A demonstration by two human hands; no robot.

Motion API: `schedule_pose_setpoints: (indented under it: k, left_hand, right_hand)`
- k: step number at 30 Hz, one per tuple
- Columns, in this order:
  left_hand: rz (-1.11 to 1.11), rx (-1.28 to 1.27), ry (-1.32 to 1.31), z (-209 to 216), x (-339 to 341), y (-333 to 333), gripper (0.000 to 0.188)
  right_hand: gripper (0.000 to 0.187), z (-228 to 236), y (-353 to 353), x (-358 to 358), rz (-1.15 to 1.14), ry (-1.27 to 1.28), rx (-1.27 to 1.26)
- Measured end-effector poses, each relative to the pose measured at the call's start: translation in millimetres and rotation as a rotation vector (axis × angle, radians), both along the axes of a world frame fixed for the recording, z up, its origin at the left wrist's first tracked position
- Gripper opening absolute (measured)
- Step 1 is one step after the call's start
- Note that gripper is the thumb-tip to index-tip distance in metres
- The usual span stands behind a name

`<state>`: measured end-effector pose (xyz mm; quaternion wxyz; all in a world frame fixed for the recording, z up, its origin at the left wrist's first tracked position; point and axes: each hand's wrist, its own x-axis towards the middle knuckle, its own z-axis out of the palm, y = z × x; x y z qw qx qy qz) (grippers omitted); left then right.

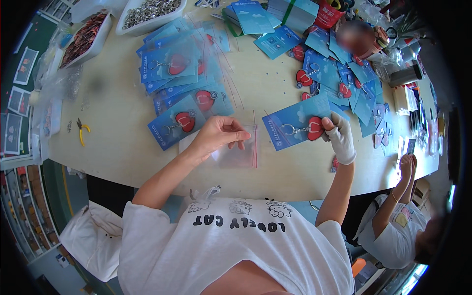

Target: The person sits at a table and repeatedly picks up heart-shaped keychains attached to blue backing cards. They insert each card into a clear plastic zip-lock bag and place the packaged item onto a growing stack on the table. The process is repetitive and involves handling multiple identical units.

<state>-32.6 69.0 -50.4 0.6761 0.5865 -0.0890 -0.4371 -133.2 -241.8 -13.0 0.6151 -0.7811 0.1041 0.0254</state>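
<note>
My right hand [340, 138], in a white glove with a bare thumb, grips the right end of a blue card [295, 118]. Clipped on that card is a keychain with a red flip-flop-shaped charm [315, 129], close to my thumb. My left hand [222, 133] is bare and curled in a pinch above clear zip bags [236, 153] lying on the table; whether a bag edge is between its fingers is hidden. Just left of it, a card with a red keychain [185, 121] lies at the front of a pile of bagged cards [167, 64].
Loose cards and red keychains [344, 90] crowd the table's right side. White bins of metal rings [153, 14] and dark red pieces [84, 39] stand at the far left. Yellow-handled pliers [82, 132] lie at left. Another person [400, 221] works at the right.
</note>
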Motion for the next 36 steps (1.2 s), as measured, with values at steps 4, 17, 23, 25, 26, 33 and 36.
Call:
schedule_pose_setpoints:
  k: [4,17,23,25,26,33,36]
  left_hand:
    - [-0.014,0.03,-0.024,4.8,0.9,2.1,0.013]
    - [-0.156,0.0,-0.097,-6.8,-10.0,11.2,0.022]
    - [-0.165,0.067,-0.121,6.2,-7.8,10.1,0.02]
    - [-0.187,0.056,-0.184,5.3,-8.3,4.5,0.02]
    - [-0.179,0.053,-0.143,7.9,-7.9,1.8,0.02]
    - [-0.219,0.079,-0.008,10.4,0.8,5.4,0.023]
    - [-0.272,0.09,0.047,12.0,10.0,3.9,0.024]
  right_hand:
    - [0.04,1.7,0.6,5.6,0.051,0.017,-0.046]
    - [0.038,-0.4,48.7,10.8,0.151,0.099,0.103]
    - [0.029,-5.4,46.6,17.1,0.221,0.223,0.034]
    - [0.028,-8.8,55.5,19.4,0.32,0.258,0.005]
    - [0.027,-9.9,63.7,19.4,0.286,0.273,0.049]
    - [0.017,-4.0,86.0,18.6,0.171,0.201,-0.185]
    - [0.017,-19.1,87.3,11.9,-0.065,0.1,0.075]
